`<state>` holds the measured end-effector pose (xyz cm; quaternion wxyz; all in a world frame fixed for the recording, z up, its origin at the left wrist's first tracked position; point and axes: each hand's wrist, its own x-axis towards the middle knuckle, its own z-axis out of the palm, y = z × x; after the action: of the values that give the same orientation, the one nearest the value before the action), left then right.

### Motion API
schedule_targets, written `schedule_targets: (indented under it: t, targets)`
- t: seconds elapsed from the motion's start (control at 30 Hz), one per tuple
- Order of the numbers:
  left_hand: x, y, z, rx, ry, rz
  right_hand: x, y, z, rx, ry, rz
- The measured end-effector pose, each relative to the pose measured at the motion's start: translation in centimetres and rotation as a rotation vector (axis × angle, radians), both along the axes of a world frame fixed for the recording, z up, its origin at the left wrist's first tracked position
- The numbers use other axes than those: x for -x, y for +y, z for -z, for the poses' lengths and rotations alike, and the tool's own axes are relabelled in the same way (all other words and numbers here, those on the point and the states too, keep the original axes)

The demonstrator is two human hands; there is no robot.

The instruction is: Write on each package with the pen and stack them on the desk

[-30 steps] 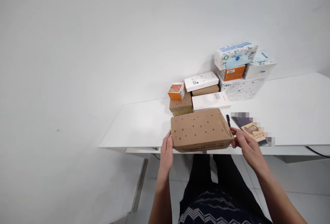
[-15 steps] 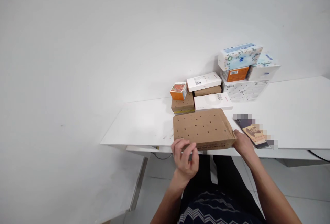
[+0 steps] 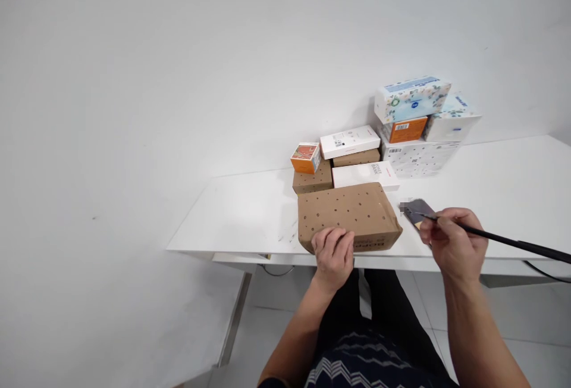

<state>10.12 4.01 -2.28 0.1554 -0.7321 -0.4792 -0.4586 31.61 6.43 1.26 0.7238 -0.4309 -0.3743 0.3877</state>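
A brown cardboard box [image 3: 348, 209] with small dark marks lies at the table's front edge. My left hand [image 3: 333, 257] grips its near side, fingers curled over the top edge and the thumb hidden. To the right, my right hand [image 3: 459, 242] is closed around a long, thin black stick [image 3: 513, 242]. Its narrow tip points left, and its thicker end leaves the view at the right; I cannot make out what kind of tool it is. Under that tip is a dark phone [image 3: 418, 209], partly covered by the right hand and partly blurred out.
Behind the box sit two white boxes [image 3: 366, 175], an orange box [image 3: 306, 159] and smaller brown boxes [image 3: 312, 181]. Tissue packs [image 3: 413, 101] and another orange box [image 3: 407, 130] rest on a patterned white box [image 3: 419, 159] near the wall. A black cable [image 3: 544, 273] hangs below the table [image 3: 232, 215].
My right hand has left the box's right corner, moved right and now holds the black stick over the phone. My left hand has shifted right and closed on the box's near edge.
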Motion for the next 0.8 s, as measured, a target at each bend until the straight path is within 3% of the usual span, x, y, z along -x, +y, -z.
schedule_targets:
  t: [0.1, 0.37, 0.57, 0.8]
  targets:
    - [-0.2, 0.2, 0.0, -0.002, 0.002, -0.010, 2.0, -0.2, -1.5, -0.078, -0.157, -0.142]
    - [-0.5, 0.2, -0.3, 0.033, 0.015, -0.040, 5.7, 1.8, -2.0, -0.118, -0.785, -0.289]
    - [-0.8, 0.2, -0.4, 0.042, 0.028, -0.074, 5.8, 2.0, -2.5, -0.124, -0.903, -0.375]
    - [-0.9, 0.1, -0.6, 0.050, 0.031, -0.085, 6.0, 2.3, -2.2, -0.115, -0.998, -0.361]
